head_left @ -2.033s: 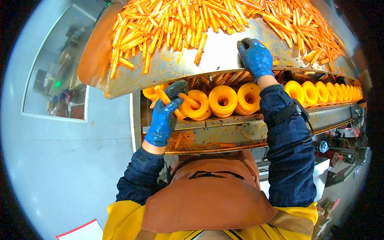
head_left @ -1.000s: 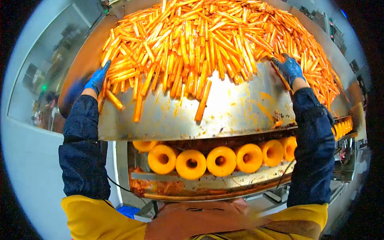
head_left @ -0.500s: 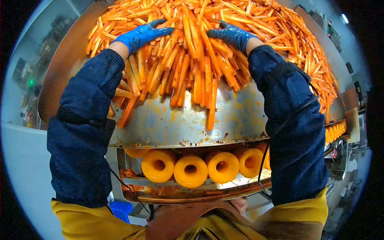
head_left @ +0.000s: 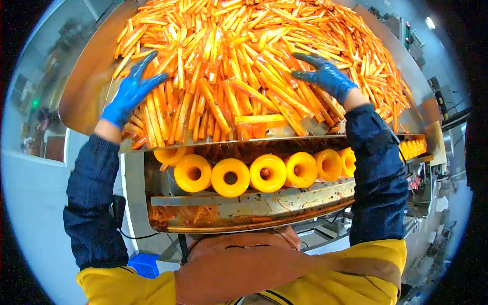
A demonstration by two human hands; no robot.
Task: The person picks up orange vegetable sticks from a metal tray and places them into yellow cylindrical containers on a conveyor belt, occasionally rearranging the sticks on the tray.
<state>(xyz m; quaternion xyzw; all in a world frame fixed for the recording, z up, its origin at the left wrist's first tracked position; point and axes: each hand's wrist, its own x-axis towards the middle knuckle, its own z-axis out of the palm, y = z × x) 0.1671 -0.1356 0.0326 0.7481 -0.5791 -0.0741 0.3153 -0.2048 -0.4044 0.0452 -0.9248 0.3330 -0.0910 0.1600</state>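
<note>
A large heap of glossy orange sticks [head_left: 223,66], wet with reddish sauce, covers the metal tray [head_left: 86,91]. At the heap's left side is my left hand [head_left: 131,94] in a blue glove, thumb and fingers spread, over the stick ends. My right hand [head_left: 329,80], gloved the same way and smeared darker, hovers above the right part of the pile with its fingers stretched toward the middle. Neither hand holds a stick. Between them the sticks lie fanned out down to the tray's front edge, one of them crosswise near that edge.
Below the tray's front edge runs a row of yellow ring-ended rollers [head_left: 216,178]. Under these is a stained metal trough [head_left: 254,208], close to my apron [head_left: 244,259]. A blue bin [head_left: 144,265] stands low at the left, near a hanging cable.
Both hands have moved apart and toward me, off the gathered sticks. The bunched sticks have spread down over the bare metal at the front edge.
</note>
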